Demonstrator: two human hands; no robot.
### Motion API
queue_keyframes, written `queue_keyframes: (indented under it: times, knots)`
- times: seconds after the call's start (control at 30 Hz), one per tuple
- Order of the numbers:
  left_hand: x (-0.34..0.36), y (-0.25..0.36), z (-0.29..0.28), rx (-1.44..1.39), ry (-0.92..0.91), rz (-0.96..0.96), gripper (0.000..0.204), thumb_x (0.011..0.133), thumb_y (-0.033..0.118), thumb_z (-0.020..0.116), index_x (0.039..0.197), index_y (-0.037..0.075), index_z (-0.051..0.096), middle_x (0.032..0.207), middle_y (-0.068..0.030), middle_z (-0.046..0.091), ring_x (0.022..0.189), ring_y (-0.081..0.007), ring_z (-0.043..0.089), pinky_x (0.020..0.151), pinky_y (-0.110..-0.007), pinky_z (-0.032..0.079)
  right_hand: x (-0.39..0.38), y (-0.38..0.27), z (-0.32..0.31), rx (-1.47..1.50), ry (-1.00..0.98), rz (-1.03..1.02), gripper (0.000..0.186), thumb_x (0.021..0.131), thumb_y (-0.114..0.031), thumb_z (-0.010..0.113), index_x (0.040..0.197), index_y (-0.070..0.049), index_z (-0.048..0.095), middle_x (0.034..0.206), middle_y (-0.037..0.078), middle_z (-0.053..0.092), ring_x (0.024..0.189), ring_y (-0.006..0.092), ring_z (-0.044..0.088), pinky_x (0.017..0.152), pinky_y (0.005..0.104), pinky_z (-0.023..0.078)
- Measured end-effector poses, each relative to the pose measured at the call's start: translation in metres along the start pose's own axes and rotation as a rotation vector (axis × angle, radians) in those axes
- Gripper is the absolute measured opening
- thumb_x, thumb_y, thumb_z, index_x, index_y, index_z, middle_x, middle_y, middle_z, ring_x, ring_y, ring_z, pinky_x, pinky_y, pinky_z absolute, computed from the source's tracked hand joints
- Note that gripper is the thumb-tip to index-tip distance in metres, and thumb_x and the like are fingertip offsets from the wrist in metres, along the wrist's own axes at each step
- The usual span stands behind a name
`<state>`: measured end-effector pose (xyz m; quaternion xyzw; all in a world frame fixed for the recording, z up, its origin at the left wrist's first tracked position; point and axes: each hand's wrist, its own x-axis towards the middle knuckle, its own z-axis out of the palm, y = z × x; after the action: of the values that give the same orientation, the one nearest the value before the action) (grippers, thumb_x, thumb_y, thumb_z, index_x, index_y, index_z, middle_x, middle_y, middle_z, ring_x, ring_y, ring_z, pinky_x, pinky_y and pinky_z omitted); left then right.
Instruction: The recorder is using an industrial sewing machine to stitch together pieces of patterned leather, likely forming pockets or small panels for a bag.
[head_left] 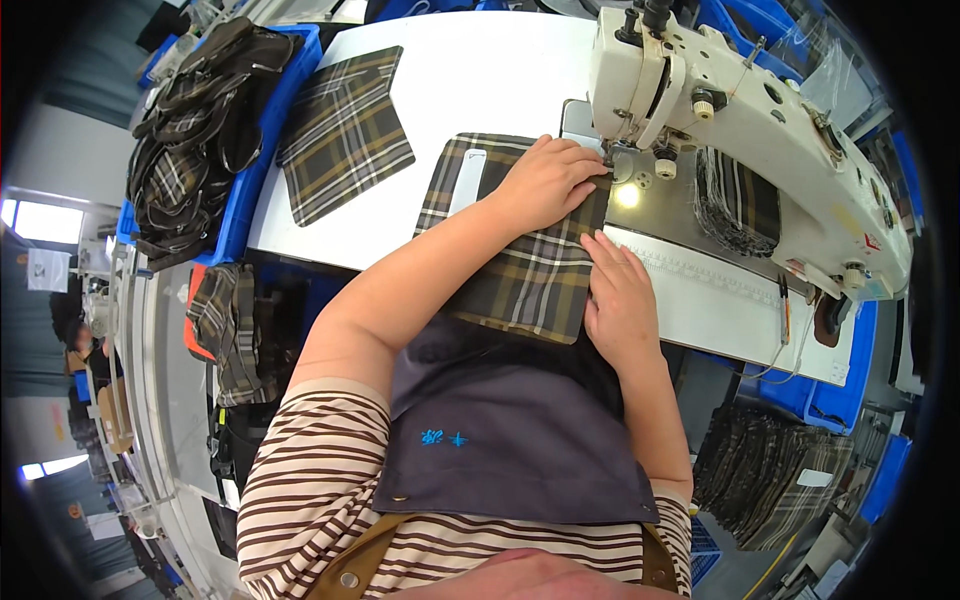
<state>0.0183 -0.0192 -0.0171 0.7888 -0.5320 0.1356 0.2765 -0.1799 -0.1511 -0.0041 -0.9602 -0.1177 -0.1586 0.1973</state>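
Note:
A dark plaid fabric piece [525, 285] lies on the white table in front of me, its upper right edge under the needle area of a white sewing machine [740, 130]. My left hand [548, 182] rests on its upper part, fingers stretched toward the presser foot. At the fabric's right edge is my right hand [622, 295], fingers extended, thumb lower down along the same edge. A pale rectangular strip [468, 182] sits on the fabric's upper left, partly behind my left forearm. What lies beneath my left palm is hidden.
Another plaid piece [345, 135] lies on the table's left. Stacked plaid pieces [737, 200] stand under the machine arm, beside a printed ruler [700, 265]. A blue bin [255, 190] full of plaid items borders the left; more fabric stacks [770, 475] sit below right.

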Motion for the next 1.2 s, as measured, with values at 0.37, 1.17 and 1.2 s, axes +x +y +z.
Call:
queue_keyframes:
  times: [0.37,1.17,1.2]
  knots:
    - [-0.035,0.03,-0.01,-0.037,-0.09,-0.045,0.046,0.091,0.032,0.075,0.13,0.007,0.069,0.142,-0.0079,0.064,0.135,-0.0299,0.055,0.112,-0.045,0.043,-0.013,-0.005,0.002,-0.038,0.029,0.028,0.037,0.075,0.004,0.068,0.111,0.008,0.067,0.144,0.015,0.059,0.138,0.0335,0.053,0.114,0.0499,0.043]
    - [-0.135,0.126,-0.029,-0.043,0.068,0.026,0.034,0.07,0.007,0.083,0.1,0.017,0.071,0.1,0.0034,0.064,0.095,-0.0203,0.06,0.081,-0.04,0.041,-0.071,-0.054,0.039,1.44,-0.11,0.858,0.019,0.098,-0.01,0.055,0.085,-0.002,0.067,0.07,0.004,0.065,0.062,0.0104,0.059,0.059,0.0268,0.05]
    - [-0.135,0.127,-0.029,-0.019,0.068,0.025,0.03,0.07,0.008,0.082,0.097,0.017,0.072,0.098,0.0048,0.064,0.094,-0.0186,0.059,0.084,-0.041,0.04,-0.07,-0.055,0.038,1.442,-0.111,0.859,0.019,0.098,-0.01,0.055,0.085,-0.002,0.067,0.07,0.004,0.065,0.062,0.0104,0.059,0.059,0.0268,0.05]
